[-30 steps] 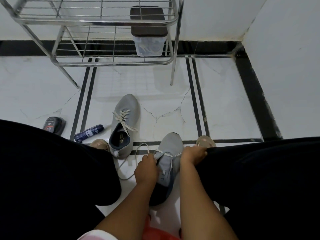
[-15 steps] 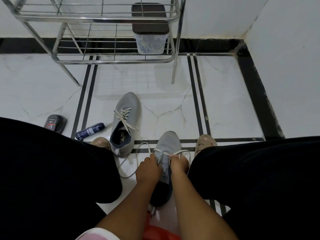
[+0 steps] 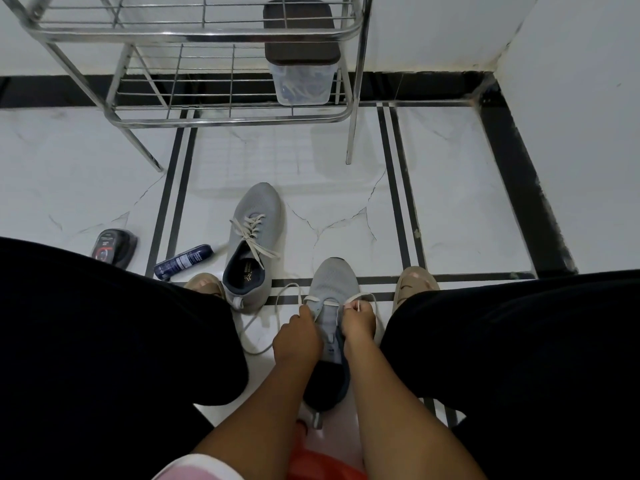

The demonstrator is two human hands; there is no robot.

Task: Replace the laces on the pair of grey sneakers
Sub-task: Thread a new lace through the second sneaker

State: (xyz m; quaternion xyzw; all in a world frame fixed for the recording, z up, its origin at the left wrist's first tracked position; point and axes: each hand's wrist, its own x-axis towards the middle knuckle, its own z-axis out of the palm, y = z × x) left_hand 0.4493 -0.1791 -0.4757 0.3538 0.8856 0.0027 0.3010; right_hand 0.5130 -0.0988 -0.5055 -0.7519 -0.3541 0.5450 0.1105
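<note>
Here, on the tiled floor, a laced sneaker (image 3: 254, 245) lies just left of the one being threaded. The left hand (image 3: 298, 336) curls against the near sneaker (image 3: 330, 306), seemingly pinching its eyelet edge, though the fingertips are hidden. The right hand (image 3: 358, 322) pinches the lace (image 3: 277, 306) near its tip. The lace is limp and light, best held at that stiff end; the knit upper likely yields, so it needs bracing.

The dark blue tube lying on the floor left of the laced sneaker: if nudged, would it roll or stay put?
The dark blue tube lies on its side on smooth tile, and it looks round, so it would probably roll. Pushed along its length, it would more likely slide. It seems small, so probably light.
</note>
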